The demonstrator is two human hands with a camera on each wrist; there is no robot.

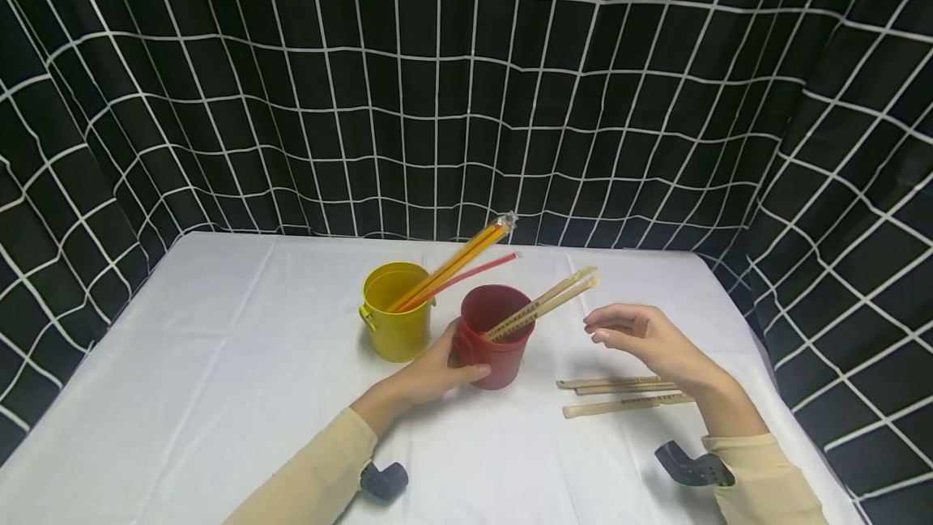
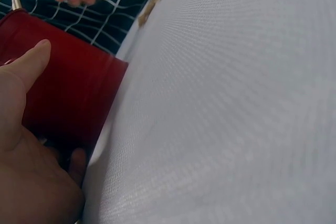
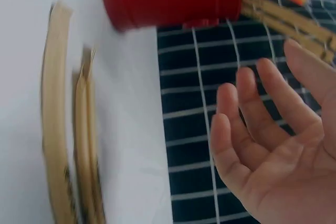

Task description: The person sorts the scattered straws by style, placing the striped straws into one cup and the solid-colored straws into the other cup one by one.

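In the head view my left hand (image 1: 430, 375) grips a small red bucket (image 1: 503, 367) from its left side, thumb across the front. The left wrist view has the thumb (image 2: 32, 64) lying on the red wall and the bucket's base at the white cloth. Paper-wrapped chopsticks (image 1: 547, 305) lean out of the bucket to the right. To the right of them hovers my right hand (image 1: 649, 339), holding nothing, its fingers loosely bent and apart in the right wrist view. Below it, more wrapped chopsticks (image 1: 619, 407) lie flat on the cloth.
A yellow bucket (image 1: 401, 339) stands just behind and left of the red one. Long orange sticks (image 1: 459, 266) and a thinner red one (image 1: 484, 267) slant out of it over the red bucket. A black curtain with white grid lines (image 1: 452, 87) borders the white table (image 1: 219, 330).
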